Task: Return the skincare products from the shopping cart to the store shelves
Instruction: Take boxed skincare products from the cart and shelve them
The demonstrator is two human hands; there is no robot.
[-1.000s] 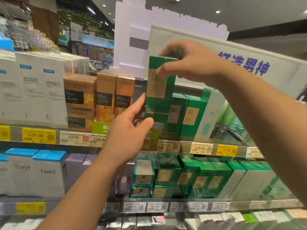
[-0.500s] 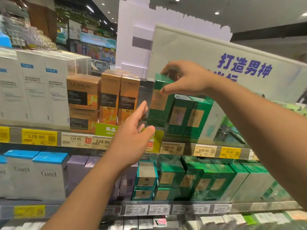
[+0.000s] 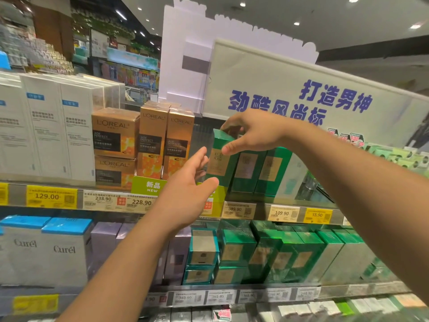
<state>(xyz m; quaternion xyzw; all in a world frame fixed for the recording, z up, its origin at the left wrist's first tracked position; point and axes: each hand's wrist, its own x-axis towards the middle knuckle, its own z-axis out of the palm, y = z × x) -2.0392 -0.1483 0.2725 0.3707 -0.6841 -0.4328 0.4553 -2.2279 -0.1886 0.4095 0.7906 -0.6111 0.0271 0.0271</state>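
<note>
The right hand point(image 3: 255, 133) has its grip on the top end of a tall green skincare box point(image 3: 220, 156): the thumb lies across the front face near the upper edge, and the other fingers curl over the top and down the back, so the box is pinched from above. Under this grip the box stands nearly upright, tilted a little, with its foot low at the top shelf point(image 3: 262, 199), at the left end of a row of the same green boxes point(image 3: 260, 168). Whether the foot already touches the shelf I cannot tell, because the left hand point(image 3: 188, 194) covers it.

The left hand holds nothing. Its fingers are straight and spread, and the fingertips reach to the lower left side of the box, touching it or just beside it, as a guide.

In my judgement the box is light, stiff cardboard, and the glossy surface looks slippery, as if wrapped in film. Inside is probably a bottle or jar, so it may be top-heavy and fragile if it falls. A pinch at the top lets it swing; a hold on the two side faces near the middle would be surer.

To the left of the grip stand the orange L'Oréal boxes point(image 3: 153, 140), just beside. Below the grip, the price tag 389.90 point(image 3: 236, 209) is on the shelf edge.
</note>
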